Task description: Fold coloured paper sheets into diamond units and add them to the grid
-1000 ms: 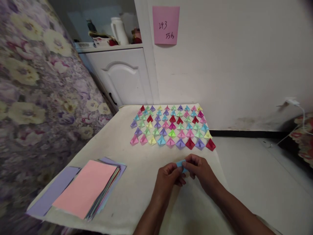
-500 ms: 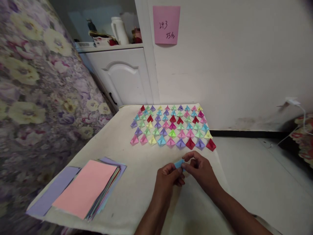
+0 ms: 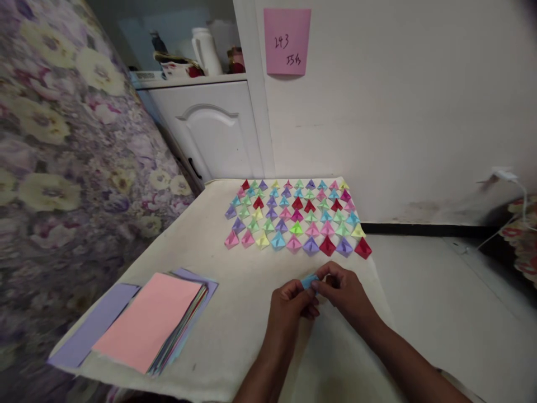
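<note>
A small folded piece of blue paper (image 3: 309,281) is held above the near part of the table, pinched from both sides. My left hand (image 3: 289,302) grips its left end between thumb and fingers. On the other end, my right hand (image 3: 342,288) is closed with thumb and forefinger on the paper. The fingers cover much of it, so its exact folds are hidden. Beyond my hands, several rows of small folded paper shapes (image 3: 311,246) in many colours lie on the cream-covered table (image 3: 235,324).
At the left lies a stack of coloured paper with a pink sheet (image 3: 153,319) on top, beside a purple sheet (image 3: 94,324). A floral curtain (image 3: 84,168) hangs along the left. Behind the table stand a white cabinet (image 3: 213,134) and a wall bearing a pink note (image 3: 287,42).
My right thumb and forefinger have shifted slightly over the blue paper, covering more of its right end. Both hands still hold it, and the view has moved a little.
</note>
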A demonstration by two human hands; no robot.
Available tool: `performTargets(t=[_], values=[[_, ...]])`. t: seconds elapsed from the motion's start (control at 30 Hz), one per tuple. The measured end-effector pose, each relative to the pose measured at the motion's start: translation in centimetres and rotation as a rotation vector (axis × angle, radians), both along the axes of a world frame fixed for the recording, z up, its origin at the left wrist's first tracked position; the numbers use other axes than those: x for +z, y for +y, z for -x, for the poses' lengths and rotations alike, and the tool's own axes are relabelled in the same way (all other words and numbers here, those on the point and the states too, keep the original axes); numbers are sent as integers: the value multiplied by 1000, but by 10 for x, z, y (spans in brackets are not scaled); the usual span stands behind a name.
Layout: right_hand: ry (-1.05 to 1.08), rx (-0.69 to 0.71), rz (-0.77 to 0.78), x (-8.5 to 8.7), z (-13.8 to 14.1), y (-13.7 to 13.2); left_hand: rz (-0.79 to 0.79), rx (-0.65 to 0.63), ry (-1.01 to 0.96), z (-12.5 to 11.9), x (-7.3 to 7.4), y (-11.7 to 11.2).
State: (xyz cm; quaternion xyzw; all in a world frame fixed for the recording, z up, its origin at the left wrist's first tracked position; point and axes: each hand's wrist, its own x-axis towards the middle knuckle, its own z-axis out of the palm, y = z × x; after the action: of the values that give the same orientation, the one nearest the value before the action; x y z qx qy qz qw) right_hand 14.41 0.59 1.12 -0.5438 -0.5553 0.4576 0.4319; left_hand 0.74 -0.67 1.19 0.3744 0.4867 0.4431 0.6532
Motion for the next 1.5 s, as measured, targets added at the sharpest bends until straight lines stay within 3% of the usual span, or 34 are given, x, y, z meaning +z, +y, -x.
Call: performTargets(t=[0.3,0.9,1.3,1.5], values=[[-65,-31,-109,3,1,0,21,-23,-46,1,-1,-2],[-43,6,-84,2,-2,1,-2,-54,-38,2,5,-3],[-182,52,-408,1,1,-8,61,-59,-143,3,3,0],[-416,150,-583,-6,-7,-8,73,-52,-161,5,4,0]])
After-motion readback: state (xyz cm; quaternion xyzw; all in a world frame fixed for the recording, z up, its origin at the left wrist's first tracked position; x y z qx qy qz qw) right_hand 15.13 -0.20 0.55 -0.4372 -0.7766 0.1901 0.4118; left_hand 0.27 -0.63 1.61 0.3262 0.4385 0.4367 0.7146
